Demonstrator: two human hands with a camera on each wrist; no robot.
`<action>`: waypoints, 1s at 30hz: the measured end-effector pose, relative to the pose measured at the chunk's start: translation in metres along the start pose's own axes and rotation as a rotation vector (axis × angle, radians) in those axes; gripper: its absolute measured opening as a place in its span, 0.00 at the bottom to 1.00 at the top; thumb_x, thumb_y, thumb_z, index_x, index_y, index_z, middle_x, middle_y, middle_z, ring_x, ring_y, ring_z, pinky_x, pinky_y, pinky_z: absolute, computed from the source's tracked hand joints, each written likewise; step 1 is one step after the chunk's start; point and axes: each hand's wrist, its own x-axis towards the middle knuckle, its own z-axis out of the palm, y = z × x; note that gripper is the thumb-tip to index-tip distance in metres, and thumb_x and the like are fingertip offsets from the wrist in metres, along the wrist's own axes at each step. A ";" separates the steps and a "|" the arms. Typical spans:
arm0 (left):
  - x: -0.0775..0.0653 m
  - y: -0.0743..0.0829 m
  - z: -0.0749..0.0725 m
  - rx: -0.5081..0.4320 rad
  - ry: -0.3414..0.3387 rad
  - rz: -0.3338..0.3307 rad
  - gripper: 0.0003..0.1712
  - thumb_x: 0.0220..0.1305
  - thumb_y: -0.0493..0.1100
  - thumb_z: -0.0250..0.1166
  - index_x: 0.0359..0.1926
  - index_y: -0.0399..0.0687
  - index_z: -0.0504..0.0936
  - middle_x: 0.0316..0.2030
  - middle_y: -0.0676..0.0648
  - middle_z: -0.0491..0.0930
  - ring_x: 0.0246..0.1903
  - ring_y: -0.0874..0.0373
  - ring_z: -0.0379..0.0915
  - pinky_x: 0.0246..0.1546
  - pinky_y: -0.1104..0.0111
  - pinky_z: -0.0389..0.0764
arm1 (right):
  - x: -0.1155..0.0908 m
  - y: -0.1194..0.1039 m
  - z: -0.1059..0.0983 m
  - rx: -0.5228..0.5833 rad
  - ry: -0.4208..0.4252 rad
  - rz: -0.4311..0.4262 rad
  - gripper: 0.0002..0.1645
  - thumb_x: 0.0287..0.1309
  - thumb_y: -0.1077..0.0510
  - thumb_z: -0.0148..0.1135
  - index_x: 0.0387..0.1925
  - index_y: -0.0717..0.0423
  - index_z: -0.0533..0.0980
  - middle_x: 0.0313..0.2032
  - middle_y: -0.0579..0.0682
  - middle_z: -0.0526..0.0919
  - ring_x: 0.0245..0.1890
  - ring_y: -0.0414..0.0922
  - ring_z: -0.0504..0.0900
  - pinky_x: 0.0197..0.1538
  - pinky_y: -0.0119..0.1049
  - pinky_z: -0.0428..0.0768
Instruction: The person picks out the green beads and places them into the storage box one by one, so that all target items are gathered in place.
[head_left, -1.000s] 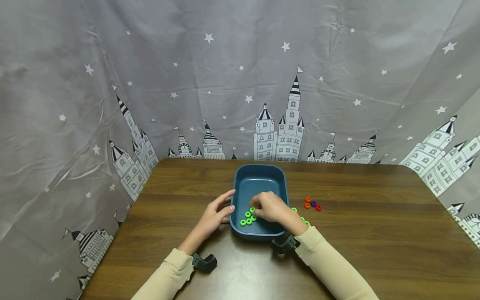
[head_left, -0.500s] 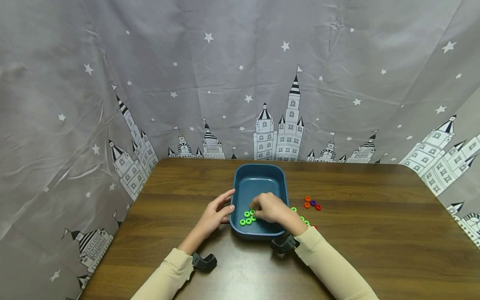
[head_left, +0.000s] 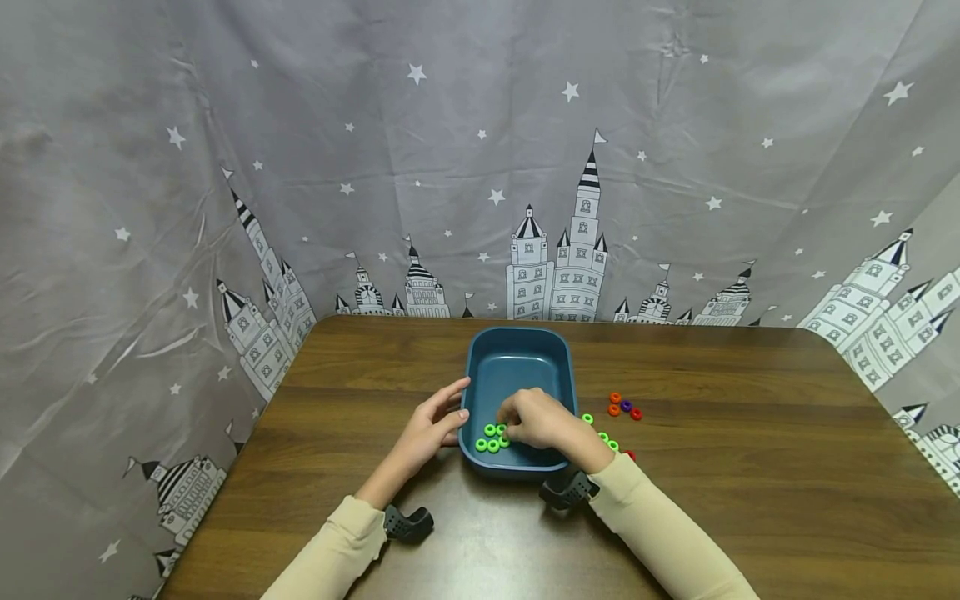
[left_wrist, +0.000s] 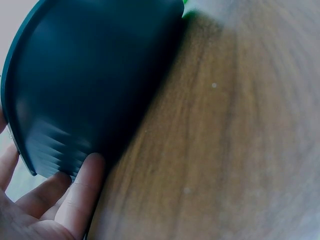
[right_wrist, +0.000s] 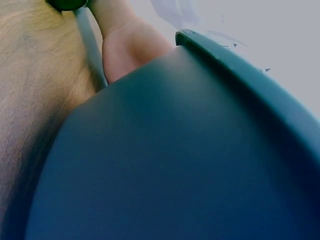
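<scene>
A dark blue rectangular bin (head_left: 517,330) stands on the table, with several bright green ring-shaped beads (head_left: 492,446) clustered in its near left part. My left hand (head_left: 429,427) rests against the bin's outer left wall, its fingers extended; the left wrist view shows fingertips (left_wrist: 92,162) touching that wall. Inside the bin, my right hand (head_left: 538,419) reaches down with curled fingers at the right edge of the green cluster. Its fingertips are partly hidden, so whether they pinch a bead cannot be seen. The bin's outer wall (right_wrist: 165,165) fills much of the right wrist view.
Right of the bin lie two orange beads (head_left: 614,410), a purple bead (head_left: 626,406) and a red bead (head_left: 636,414). More green beads (head_left: 587,419) and another red one (head_left: 631,455) lie by the right forearm. A grey castle-print curtain (head_left: 480,167) hangs behind the wooden table (head_left: 720,450).
The green beads in the bin have shifted slightly left and nearer, along with my right fingertips. My left hand and the bin have stayed in place.
</scene>
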 end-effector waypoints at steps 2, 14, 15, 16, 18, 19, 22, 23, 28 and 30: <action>0.000 0.000 0.000 -0.002 -0.003 0.002 0.33 0.76 0.38 0.55 0.78 0.43 0.59 0.71 0.26 0.64 0.61 0.36 0.75 0.46 0.62 0.89 | 0.000 0.000 0.000 0.000 0.000 -0.005 0.08 0.55 0.64 0.72 0.39 0.59 0.87 0.25 0.45 0.84 0.26 0.37 0.75 0.30 0.29 0.74; -0.001 0.002 0.000 0.011 0.004 -0.004 0.33 0.76 0.38 0.56 0.78 0.44 0.60 0.71 0.26 0.65 0.62 0.35 0.74 0.46 0.62 0.89 | 0.000 -0.002 0.001 -0.011 -0.010 -0.006 0.08 0.56 0.63 0.73 0.39 0.59 0.87 0.26 0.46 0.85 0.27 0.37 0.76 0.32 0.30 0.76; -0.001 0.002 0.000 0.011 0.004 -0.005 0.33 0.76 0.38 0.56 0.78 0.44 0.60 0.71 0.27 0.65 0.62 0.35 0.74 0.46 0.62 0.89 | 0.000 -0.002 0.001 -0.009 -0.010 -0.006 0.08 0.56 0.63 0.72 0.39 0.59 0.87 0.26 0.46 0.86 0.27 0.37 0.76 0.32 0.31 0.76; -0.001 0.002 0.000 0.011 0.003 -0.006 0.33 0.76 0.38 0.56 0.78 0.44 0.60 0.71 0.27 0.65 0.62 0.35 0.74 0.46 0.62 0.89 | 0.000 -0.002 0.001 -0.007 -0.010 -0.005 0.08 0.55 0.63 0.72 0.39 0.59 0.87 0.26 0.46 0.86 0.27 0.37 0.76 0.32 0.31 0.76; -0.001 0.002 0.000 0.011 0.003 -0.007 0.33 0.76 0.38 0.55 0.78 0.44 0.60 0.71 0.27 0.65 0.62 0.35 0.74 0.46 0.62 0.89 | 0.000 -0.002 0.001 -0.003 -0.010 -0.007 0.08 0.56 0.64 0.72 0.39 0.59 0.87 0.26 0.46 0.86 0.27 0.37 0.76 0.32 0.30 0.76; -0.001 0.002 0.000 0.011 0.003 -0.006 0.33 0.76 0.38 0.56 0.78 0.44 0.60 0.71 0.27 0.65 0.62 0.36 0.74 0.46 0.62 0.89 | 0.000 -0.002 0.001 -0.001 -0.008 -0.007 0.09 0.55 0.64 0.72 0.40 0.59 0.87 0.26 0.46 0.86 0.27 0.37 0.76 0.32 0.30 0.76; 0.000 0.001 0.000 0.011 0.002 -0.004 0.33 0.76 0.38 0.55 0.78 0.44 0.60 0.71 0.26 0.65 0.62 0.36 0.74 0.46 0.62 0.89 | 0.000 -0.002 0.000 0.000 0.010 -0.011 0.09 0.55 0.63 0.72 0.40 0.59 0.87 0.26 0.46 0.85 0.27 0.36 0.76 0.31 0.29 0.75; 0.000 0.001 0.000 0.010 0.002 -0.003 0.33 0.76 0.38 0.55 0.78 0.44 0.60 0.71 0.26 0.65 0.61 0.36 0.74 0.46 0.62 0.89 | -0.001 -0.001 -0.001 0.001 0.023 -0.014 0.09 0.55 0.63 0.72 0.40 0.59 0.87 0.26 0.46 0.85 0.27 0.36 0.76 0.31 0.29 0.75; 0.000 0.001 0.000 0.013 0.007 -0.004 0.33 0.76 0.38 0.56 0.78 0.45 0.60 0.70 0.27 0.66 0.61 0.37 0.75 0.46 0.62 0.90 | -0.004 0.003 -0.010 -0.001 0.135 -0.060 0.09 0.55 0.62 0.72 0.40 0.59 0.87 0.30 0.48 0.88 0.30 0.36 0.80 0.34 0.28 0.79; 0.000 0.001 0.000 0.014 0.008 -0.007 0.33 0.76 0.38 0.56 0.78 0.45 0.61 0.70 0.26 0.65 0.61 0.36 0.75 0.46 0.61 0.90 | -0.007 0.006 -0.017 0.011 0.183 -0.074 0.10 0.56 0.61 0.71 0.40 0.60 0.87 0.31 0.49 0.89 0.31 0.37 0.81 0.35 0.27 0.80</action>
